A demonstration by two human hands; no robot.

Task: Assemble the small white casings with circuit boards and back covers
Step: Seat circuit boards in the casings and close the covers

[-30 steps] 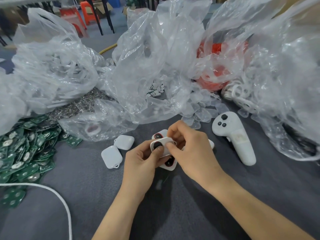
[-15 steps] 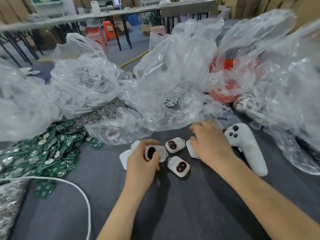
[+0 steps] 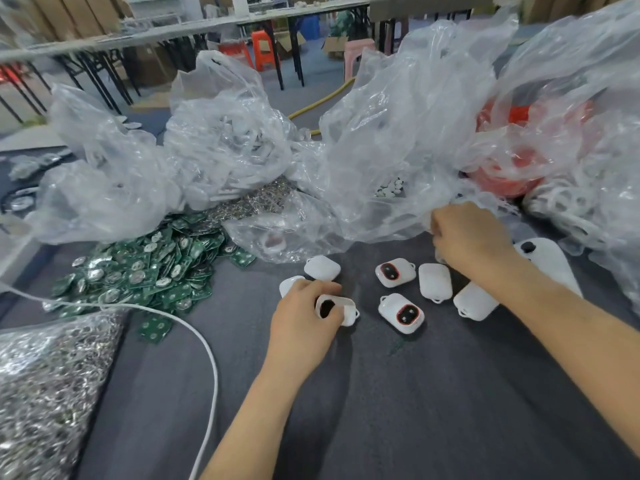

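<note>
2 bare hands reach over a bench (image 3: 415,410) covered in dark grey cloth. The left hand (image 3: 304,317), near the bench's middle, grips a small white casing (image 3: 346,311), thumb and fingers curled round it, its dark oval opening facing up. The right hand (image 3: 467,237) sits farther back at the lip of a crumpled clear plastic bag (image 3: 398,133), fingers curled under; whether they hold anything cannot be told. Between the hands lie 2 red-ringed casings (image 3: 401,313) (image 3: 394,271), with plain white shells (image 3: 435,281) beside them. Green circuit boards (image 3: 149,268) are heaped on the left side. A bag of silvery metal parts (image 3: 45,375) fills the near left corner, and a white cable (image 3: 215,375) curves past it. Behind the bench stand long tables (image 3: 173,32), orange stools (image 3: 263,46) and cardboard boxes (image 3: 69,15).
</note>
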